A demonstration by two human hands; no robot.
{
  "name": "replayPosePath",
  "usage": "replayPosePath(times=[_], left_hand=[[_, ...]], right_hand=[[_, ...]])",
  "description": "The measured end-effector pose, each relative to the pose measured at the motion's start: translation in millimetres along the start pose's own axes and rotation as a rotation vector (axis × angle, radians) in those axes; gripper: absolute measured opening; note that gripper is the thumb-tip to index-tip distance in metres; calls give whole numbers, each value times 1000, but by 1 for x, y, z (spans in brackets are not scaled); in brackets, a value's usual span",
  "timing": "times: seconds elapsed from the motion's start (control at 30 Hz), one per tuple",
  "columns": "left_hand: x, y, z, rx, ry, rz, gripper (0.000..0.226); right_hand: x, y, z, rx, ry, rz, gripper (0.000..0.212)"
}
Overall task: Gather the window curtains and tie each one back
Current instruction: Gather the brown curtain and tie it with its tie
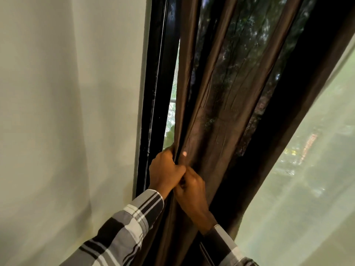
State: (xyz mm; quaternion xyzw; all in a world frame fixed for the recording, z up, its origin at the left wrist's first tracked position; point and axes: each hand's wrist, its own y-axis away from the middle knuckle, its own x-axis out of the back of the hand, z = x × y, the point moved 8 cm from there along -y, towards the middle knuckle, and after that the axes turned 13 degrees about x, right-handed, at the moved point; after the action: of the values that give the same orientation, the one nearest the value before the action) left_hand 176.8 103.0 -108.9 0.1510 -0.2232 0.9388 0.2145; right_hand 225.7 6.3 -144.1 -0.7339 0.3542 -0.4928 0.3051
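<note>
Brown sheer curtain (217, 93) hangs lengthwise against the black window frame (153, 93). Left hand (165, 171) and right hand (192, 191), touching, both clutch its bunched folds; loose cloth lies rightward, nearer the right hand.

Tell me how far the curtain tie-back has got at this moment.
Done: the brown curtain is drawn into folds beside the black window frame, with bare glass to its right. In hand: the left hand and right hand both grip the gathered folds. Left: no tie or knot shows, so tying this one remains; no other curtain is in view.
</note>
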Motion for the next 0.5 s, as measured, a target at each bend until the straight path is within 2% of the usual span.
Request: replayPosePath(times=[0.07, 0.1, 0.2, 0.27, 0.33, 0.4, 0.43, 0.5], left_hand=[[0, -5, -3, 30, -24, -1, 9], [1, -6, -4, 37, -44, -5, 6], [3, -6, -8, 32, -31, -14, 10], [4, -5, -10, 39, -4, -11, 11], [4, -2, -10, 42, 5, -8, 10], [5, -1, -10, 42, 19, -14, 9], [3, 0, -8, 43, 25, -25, 7], [3, 2, -6, 44, 34, -46, 6]], right_hand=[[19, -1, -1, 54, 95, 22, 4], [36, -2, -1, 62, 150, 106, 7], [98, 0, 6, -34, 258, 489, 31], [124, -2, 19, -157, 230, 623, 53], [128, -6, 41, -302, 125, 626, 76], [109, -12, 58, -414, -57, 531, 82], [96, -15, 63, -425, -144, 454, 75], [71, -22, 60, -340, -199, 307, 42]])
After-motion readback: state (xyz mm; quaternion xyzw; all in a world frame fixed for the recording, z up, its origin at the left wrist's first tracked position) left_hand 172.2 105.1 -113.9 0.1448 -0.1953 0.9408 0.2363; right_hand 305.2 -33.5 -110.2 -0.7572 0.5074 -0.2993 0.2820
